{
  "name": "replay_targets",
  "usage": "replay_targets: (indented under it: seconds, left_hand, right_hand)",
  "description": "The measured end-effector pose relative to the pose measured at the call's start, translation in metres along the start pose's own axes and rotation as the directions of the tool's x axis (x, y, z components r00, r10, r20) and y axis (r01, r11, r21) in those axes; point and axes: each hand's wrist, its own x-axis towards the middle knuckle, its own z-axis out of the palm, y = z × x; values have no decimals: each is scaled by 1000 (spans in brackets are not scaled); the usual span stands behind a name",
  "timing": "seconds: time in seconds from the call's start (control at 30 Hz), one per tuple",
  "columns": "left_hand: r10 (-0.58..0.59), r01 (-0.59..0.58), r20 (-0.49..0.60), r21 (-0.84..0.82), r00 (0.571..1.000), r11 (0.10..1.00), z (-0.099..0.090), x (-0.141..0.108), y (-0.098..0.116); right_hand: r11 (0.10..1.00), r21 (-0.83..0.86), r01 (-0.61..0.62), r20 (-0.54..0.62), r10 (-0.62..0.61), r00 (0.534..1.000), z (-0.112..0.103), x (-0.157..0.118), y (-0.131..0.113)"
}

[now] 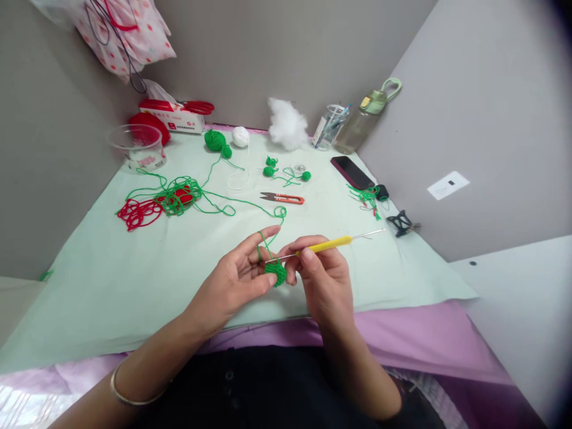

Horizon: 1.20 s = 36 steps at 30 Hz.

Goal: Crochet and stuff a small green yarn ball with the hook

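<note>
Between thumb and fingers, my left hand (243, 274) pinches a small green crocheted piece (276, 274). Green yarn loops round its raised fingers and runs back to a tangle of green yarn (179, 195) on the table. My right hand (322, 274) grips a crochet hook with a yellow handle (330, 244). The hook's thin metal tip reaches left to the top edge of the green piece, where the yarn meets it. Whether the tip is inside a stitch is too small to tell.
Orange thread snips (282, 198) lie beyond my hands, with small green crocheted balls behind. Red yarn (138, 213) and a plastic tub (145, 149) are left. White stuffing (287, 125), a bottle (361, 122) and a phone (352, 173) stand or lie farther back.
</note>
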Motion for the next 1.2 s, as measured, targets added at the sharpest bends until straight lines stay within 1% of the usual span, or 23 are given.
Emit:
replay_targets:
  seconds: [0.2, 0.53, 0.73, 0.83, 0.93, 1.0, 1.07, 1.2]
  left_hand:
    - [14, -14, 3, 31, 1000, 999, 0, -1, -1]
    - [56, -51, -29, 150, 998, 987, 5, -3, 1]
    - [80, -75, -34, 144, 996, 987, 3, -3, -3]
    - [79, -72, -52, 132, 995, 989, 3, -3, -4]
    - [68, -60, -58, 121, 996, 991, 3, -3, -4]
    - [68, -61, -55, 117, 996, 991, 3, -3, -3]
    - [79, -71, -66, 120, 995, 990, 2, -3, -1]
    - [120, -108, -91, 122, 989, 987, 3, -4, 2]
  right_hand:
    - [1000, 30, 0, 16, -1, 1000, 0, 0, 1]
    - [998, 62, -19, -5, 20, 1000, 0, 0, 2]
    - [996, 88, -25, -9, 26, 1000, 1, 2, 2]
    - [996, 90, -9, 16, 8, 1000, 0, 1, 3]
    - [998, 38, 43, 38, -44, 998, -1, -2, 5]
    - [996, -10, 91, 27, -90, 996, -2, -3, 6]
    - [992, -23, 120, 2, -120, 993, -2, -3, 6]
    - [994, 38, 105, -58, -103, 993, 0, 0, 3]
